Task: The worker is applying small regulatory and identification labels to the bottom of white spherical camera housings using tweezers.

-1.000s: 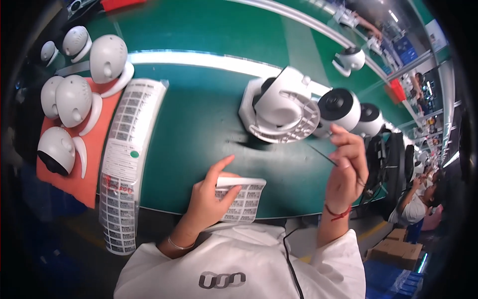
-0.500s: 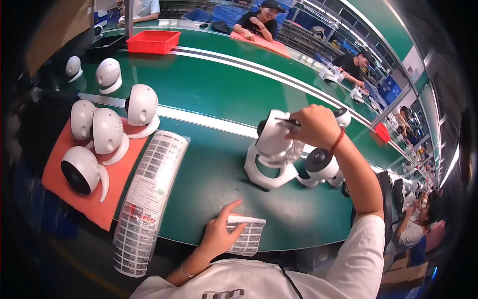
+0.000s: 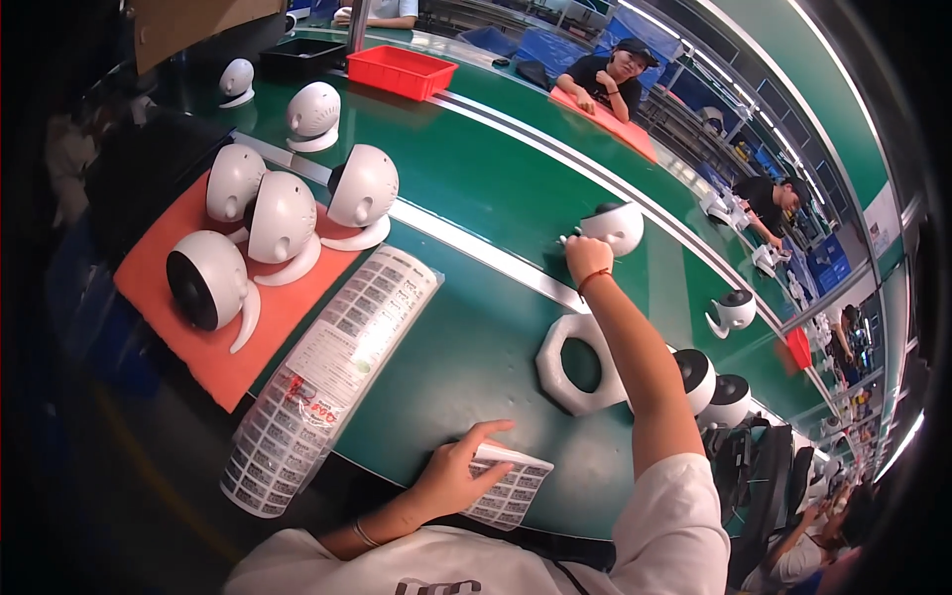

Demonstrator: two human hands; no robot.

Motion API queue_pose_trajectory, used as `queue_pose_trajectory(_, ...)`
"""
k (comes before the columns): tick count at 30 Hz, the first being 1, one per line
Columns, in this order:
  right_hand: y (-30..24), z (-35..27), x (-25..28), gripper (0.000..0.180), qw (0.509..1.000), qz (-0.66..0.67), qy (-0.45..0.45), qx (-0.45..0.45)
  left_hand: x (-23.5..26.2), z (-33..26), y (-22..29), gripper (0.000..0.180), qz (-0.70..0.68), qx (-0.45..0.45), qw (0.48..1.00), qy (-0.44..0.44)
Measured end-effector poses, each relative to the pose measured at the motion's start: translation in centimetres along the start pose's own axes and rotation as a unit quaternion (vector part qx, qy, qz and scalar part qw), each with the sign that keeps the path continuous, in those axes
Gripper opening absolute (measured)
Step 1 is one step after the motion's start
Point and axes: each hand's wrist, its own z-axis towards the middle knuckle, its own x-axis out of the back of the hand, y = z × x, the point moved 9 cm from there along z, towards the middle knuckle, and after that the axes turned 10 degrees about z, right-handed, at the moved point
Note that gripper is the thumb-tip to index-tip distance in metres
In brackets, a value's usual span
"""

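Observation:
My right hand (image 3: pixel 588 260) reaches over the far green belt, its fingers closed at the side of a white, round-headed camera (image 3: pixel 617 230) with a dark front. Part of the grip and the camera's foot are hidden by the hand. On the near bench, beneath my right forearm, lies a white octagonal ring (image 3: pixel 557 372). My left hand (image 3: pixel 451 478) rests at the bench's near edge, with a sheet of printed labels (image 3: pixel 518 494) between thumb and fingers; its index finger is stretched out above the sheet.
Several white cameras (image 3: pixel 283 223) stand on an orange mat (image 3: pixel 178 307) at left, beside a long plastic-covered label sheet (image 3: pixel 332 367). More cameras (image 3: pixel 729 397) sit right of my forearm. A red bin (image 3: pixel 402 72) stands beyond the belt. Co-workers (image 3: pixel 610 84) sit across.
My right hand has carried the camera away from the white ring, forward over the far belt. The ring stays on the bench. My left hand keeps the label sheet; the whole view has turned.

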Motion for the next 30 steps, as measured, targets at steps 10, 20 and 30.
queue_pose_trajectory(10, -3.0, -8.8, 10.2, 0.026, 0.968, 0.223, -0.114, 0.030, -0.4, 0.1, 0.4, 0.047, 0.034, 0.003, 0.999, -0.002)
queue_pose_trajectory(20, 5.0, -28.9, 41.1, 0.058, 0.602, 0.746, 0.258, 0.123, -1.2, 0.6, -0.2, 0.048, 0.039, 0.011, 0.999, 0.002)
queue_pose_trajectory(30, -4.6, -38.5, 23.4, 0.021, 0.719, 0.606, -0.252, 0.228, -1.2, 0.7, 0.4, 0.051, 0.097, -0.003, 0.995, 0.022)
